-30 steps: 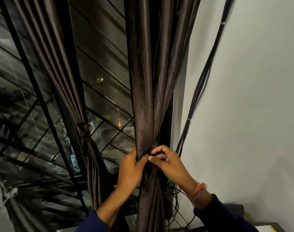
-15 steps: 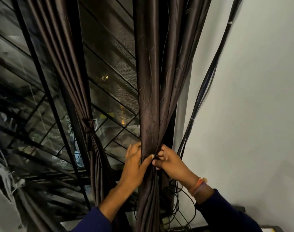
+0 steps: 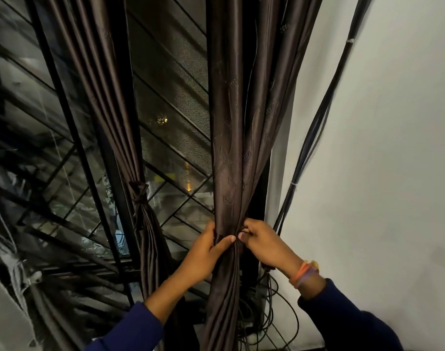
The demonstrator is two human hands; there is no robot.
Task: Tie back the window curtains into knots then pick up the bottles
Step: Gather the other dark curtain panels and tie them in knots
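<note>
satin-like brown cloth, the right curtain (image 3: 231,153) hangs from 12 o'clock down through the middle of the view; it looks soft, light and slippery, so a knot may slide unless cinched hard. left hand (image 3: 203,252) and right hand (image 3: 264,245) sit close together, both pinching the gathered waist, the best place to hold. the left curtain (image 3: 140,198) at 9 o'clock is already knotted. no bottles show; the curtain's bottom end is cut off at 6 o'clock.

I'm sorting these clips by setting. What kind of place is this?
Probably a room in a home, at night. Brown curtains hang over a window with a metal grille and dark outside, beside a plain white wall with black cables running down it.
</note>
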